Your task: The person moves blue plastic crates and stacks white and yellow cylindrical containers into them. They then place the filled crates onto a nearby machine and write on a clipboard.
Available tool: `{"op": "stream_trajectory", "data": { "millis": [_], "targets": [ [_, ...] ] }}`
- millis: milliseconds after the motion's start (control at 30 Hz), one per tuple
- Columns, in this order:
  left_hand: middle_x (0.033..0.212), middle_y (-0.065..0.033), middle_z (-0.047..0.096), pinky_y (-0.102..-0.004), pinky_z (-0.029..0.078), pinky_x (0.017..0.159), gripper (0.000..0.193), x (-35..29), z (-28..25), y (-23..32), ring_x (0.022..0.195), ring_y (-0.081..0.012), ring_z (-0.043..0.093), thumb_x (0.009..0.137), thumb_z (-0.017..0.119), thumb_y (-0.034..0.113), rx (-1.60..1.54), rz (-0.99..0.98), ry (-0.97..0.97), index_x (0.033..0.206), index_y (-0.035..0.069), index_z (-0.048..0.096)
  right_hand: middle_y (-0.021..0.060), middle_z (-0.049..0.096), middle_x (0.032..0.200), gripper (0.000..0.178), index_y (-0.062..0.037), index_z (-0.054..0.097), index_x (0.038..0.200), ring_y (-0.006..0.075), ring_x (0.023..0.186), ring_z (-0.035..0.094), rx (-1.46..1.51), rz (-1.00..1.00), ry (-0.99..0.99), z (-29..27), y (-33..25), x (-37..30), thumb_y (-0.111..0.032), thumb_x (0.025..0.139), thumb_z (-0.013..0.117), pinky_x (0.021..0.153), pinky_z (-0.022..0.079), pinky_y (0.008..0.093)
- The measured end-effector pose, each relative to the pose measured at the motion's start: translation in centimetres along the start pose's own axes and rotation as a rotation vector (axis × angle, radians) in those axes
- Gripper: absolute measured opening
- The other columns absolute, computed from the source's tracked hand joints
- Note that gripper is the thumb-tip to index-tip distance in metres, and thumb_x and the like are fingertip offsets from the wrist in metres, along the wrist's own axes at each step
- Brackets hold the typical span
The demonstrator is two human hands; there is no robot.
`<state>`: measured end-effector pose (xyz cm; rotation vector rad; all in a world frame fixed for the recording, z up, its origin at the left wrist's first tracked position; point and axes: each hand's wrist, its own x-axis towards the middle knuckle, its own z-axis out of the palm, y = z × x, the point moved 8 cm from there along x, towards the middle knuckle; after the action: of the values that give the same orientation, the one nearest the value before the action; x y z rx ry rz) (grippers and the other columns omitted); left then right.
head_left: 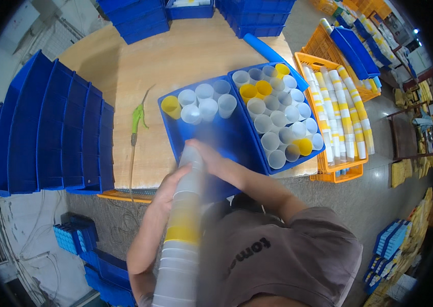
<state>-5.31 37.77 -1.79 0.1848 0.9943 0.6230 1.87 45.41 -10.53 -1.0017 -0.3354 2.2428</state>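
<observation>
A long stack of nested plastic cups (176, 271), mostly whitish with a yellow band partway along, runs from the lower edge toward the trays. My left hand (170, 187) is wrapped around its side near the far end. At that end my right hand (205, 156) closes on the stack; its fingertips are partly blurred. Beneath and beyond the hands lies a blue tray (174, 137), with several upright cups at its far side, one of them a yellow cup (171, 106). To its right, a second blue tray (253, 134) is filled with whitish and yellow cups.
A green air blow gun (137, 118) with its hose lies on the wooden table (139, 66). Stacked blue bins (47, 128) stand at the left, more bins (254, 18) at the back. An orange crate (341, 166) at the right holds cup stacks. A blue roll (272, 56) lies behind the full tray.
</observation>
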Motion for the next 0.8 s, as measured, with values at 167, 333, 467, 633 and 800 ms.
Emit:
{"op": "stream_trajectory", "data": {
  "millis": [167, 333, 467, 633, 800],
  "targets": [
    [0.094, -0.0229, 0.061, -0.0381, 0.058, 0.064, 0.060, -0.9, -0.3, -0.4, 0.079, -0.0288, 0.065, 0.095, 0.052, 0.043, -0.247, 0.057, 0.041, 0.124, -0.009, 0.045, 0.0197, 0.054, 0.117, 0.057, -0.0012, 0.045, 0.122, 0.0311, 0.107, 0.054, 0.115, 0.100, 0.008, 0.9, 0.0, 0.3, -0.049, 0.093, 0.055, 0.097, 0.043, 0.0458],
    [0.107, -0.0262, 0.054, -0.0387, 0.057, 0.071, 0.068, -1.3, 1.3, 0.9, 0.088, -0.0311, 0.061, 0.095, 0.051, 0.047, -0.479, 0.180, -0.097, 0.129, -0.011, 0.039, 0.0168, 0.060, 0.106, 0.053, 0.0016, 0.053, 0.117, 0.0267, 0.097, 0.056, 0.279, 0.158, 0.001, 2.6, -1.6, -0.9, -0.047, 0.097, 0.051, 0.091, 0.045, 0.0373],
    [0.105, -0.0257, 0.054, -0.0381, 0.057, 0.068, 0.067, 0.9, 2.3, 0.2, 0.085, -0.0316, 0.061, 0.096, 0.048, 0.049, -0.442, 0.102, 0.088, 0.130, -0.009, 0.040, 0.0147, 0.055, 0.118, 0.056, -0.0022, 0.045, 0.127, 0.0271, 0.113, 0.052, 0.118, 0.072, -0.240, 1.5, -2.8, -3.6, -0.047, 0.094, 0.055, 0.100, 0.040, 0.0411],
    [0.097, -0.0231, 0.059, -0.0373, 0.057, 0.066, 0.056, 2.1, 8.0, -1.0, 0.079, -0.0287, 0.063, 0.098, 0.047, 0.045, -0.403, 0.060, -0.162, 0.125, -0.003, 0.048, 0.0122, 0.060, 0.111, 0.047, -0.0056, 0.051, 0.120, 0.0254, 0.103, 0.058, -0.272, -0.376, -0.121, -4.9, -8.3, -5.9, -0.045, 0.094, 0.053, 0.092, 0.044, 0.0406],
    [0.096, -0.0232, 0.060, -0.0372, 0.057, 0.066, 0.056, 1.6, 7.7, -0.6, 0.077, -0.0282, 0.064, 0.098, 0.047, 0.046, -0.322, -0.012, -0.036, 0.125, -0.003, 0.049, 0.0149, 0.055, 0.121, 0.059, -0.0036, 0.046, 0.125, 0.0280, 0.114, 0.054, -0.091, 0.172, -0.245, -3.6, -3.9, -7.0, -0.055, 0.095, 0.044, 0.095, 0.043, 0.0426]
  ]
}}
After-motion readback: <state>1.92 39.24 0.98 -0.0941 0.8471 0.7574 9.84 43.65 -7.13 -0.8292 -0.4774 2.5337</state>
